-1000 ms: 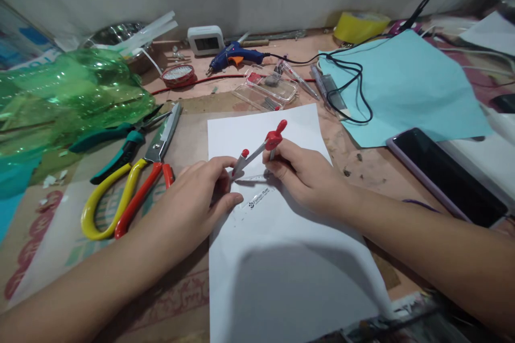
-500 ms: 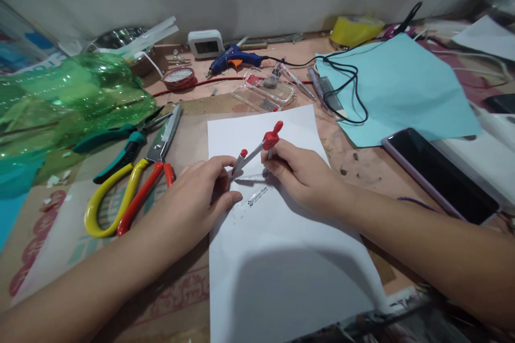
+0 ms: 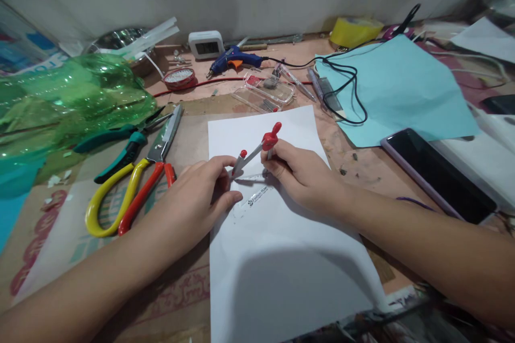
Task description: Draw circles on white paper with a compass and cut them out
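A drawing compass [image 3: 253, 153] with a red head and grey legs stands spread over a clear ruler [image 3: 257, 196]. The ruler lies on a white sheet of paper [image 3: 261, 246] and bears dark printed lettering. My right hand [image 3: 303, 174] pinches the compass just below its head, between thumb and fingers. At the ruler's left end my left hand [image 3: 205, 187] is curled, its thumb on the ruler and its index finger against the compass's pencil-side leg. The fingertips under the left palm are partly hidden, as is the ruler's right end behind my right hand.
Yellow-and-red-handled shears [image 3: 137, 187] and green pliers [image 3: 120, 144] lie left of the paper. A phone [image 3: 440, 174] and a light blue sheet [image 3: 402, 91] are at right. Behind are a blue glue gun [image 3: 233, 59], a clear case [image 3: 269, 86] and a white clock [image 3: 206, 44].
The compass head has shifted very slightly left and down. Both hands keep nearly the same place, and the view has moved a touch.
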`<state>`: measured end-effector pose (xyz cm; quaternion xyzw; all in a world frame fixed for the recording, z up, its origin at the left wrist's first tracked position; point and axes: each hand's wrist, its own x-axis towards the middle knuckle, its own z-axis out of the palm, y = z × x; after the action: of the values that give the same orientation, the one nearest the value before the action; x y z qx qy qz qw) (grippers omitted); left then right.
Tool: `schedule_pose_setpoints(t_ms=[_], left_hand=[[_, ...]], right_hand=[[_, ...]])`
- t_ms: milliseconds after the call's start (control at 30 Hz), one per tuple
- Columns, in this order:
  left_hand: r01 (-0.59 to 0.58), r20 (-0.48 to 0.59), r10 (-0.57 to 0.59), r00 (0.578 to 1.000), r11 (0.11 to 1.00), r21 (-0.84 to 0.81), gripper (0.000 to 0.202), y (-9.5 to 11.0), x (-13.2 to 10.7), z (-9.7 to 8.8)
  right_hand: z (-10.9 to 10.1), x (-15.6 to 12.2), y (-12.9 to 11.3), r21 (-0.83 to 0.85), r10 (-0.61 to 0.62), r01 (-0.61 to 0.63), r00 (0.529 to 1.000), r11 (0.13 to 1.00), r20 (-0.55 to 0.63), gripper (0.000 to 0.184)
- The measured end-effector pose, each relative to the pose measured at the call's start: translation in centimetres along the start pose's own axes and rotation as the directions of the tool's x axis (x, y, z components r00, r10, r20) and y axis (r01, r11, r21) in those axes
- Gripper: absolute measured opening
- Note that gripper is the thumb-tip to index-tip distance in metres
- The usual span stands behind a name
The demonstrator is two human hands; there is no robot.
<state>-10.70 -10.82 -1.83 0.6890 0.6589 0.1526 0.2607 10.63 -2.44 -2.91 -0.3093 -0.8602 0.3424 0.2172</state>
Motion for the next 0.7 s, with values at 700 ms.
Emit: schedule_pose_setpoints(t_ms=[700], left_hand=[[-0.016, -0.006, 0.016, 1.0, 1.0, 0.025, 0.021, 0.56, -0.37, -0.48]], right_hand=[[0.23, 0.25, -0.36, -0.074, -0.055, 0.056, 0.998, 0.996, 0.016, 0.01]])
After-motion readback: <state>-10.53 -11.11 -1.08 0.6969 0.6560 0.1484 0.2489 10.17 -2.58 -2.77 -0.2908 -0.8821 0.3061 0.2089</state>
